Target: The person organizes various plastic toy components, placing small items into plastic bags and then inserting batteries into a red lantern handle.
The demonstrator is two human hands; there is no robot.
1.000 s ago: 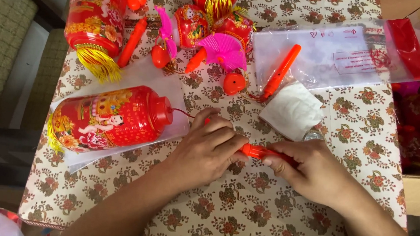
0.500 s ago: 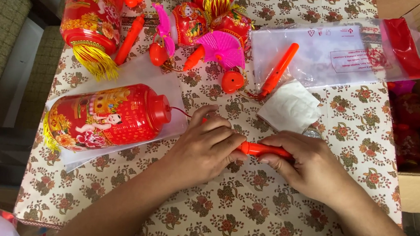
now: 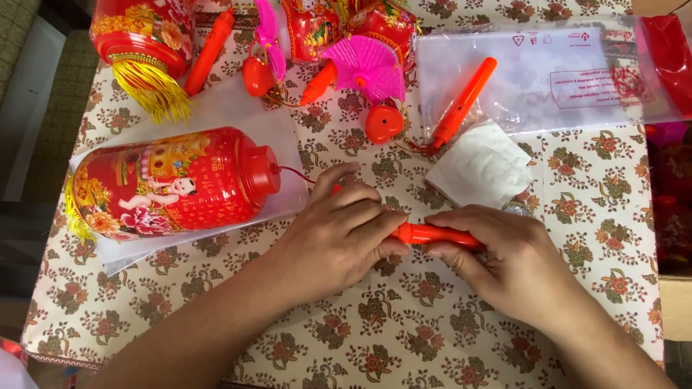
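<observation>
Lay on a flowered tablecloth (image 3: 432, 360): a red paper lantern (image 3: 170, 184) on its side atop a clear sleeve, another tasselled lantern (image 3: 140, 22) at top left, a pink paper fan (image 3: 366, 63), a folded white tissue (image 3: 480, 167), a clear plastic bag (image 3: 578, 68). Stood at right: a cardboard box (image 3: 691, 240).

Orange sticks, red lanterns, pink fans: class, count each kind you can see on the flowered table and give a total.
Orange sticks: 4, at and one held by both hands
Red lanterns: 4, at
Pink fans: 2, at
Total: 10
</observation>
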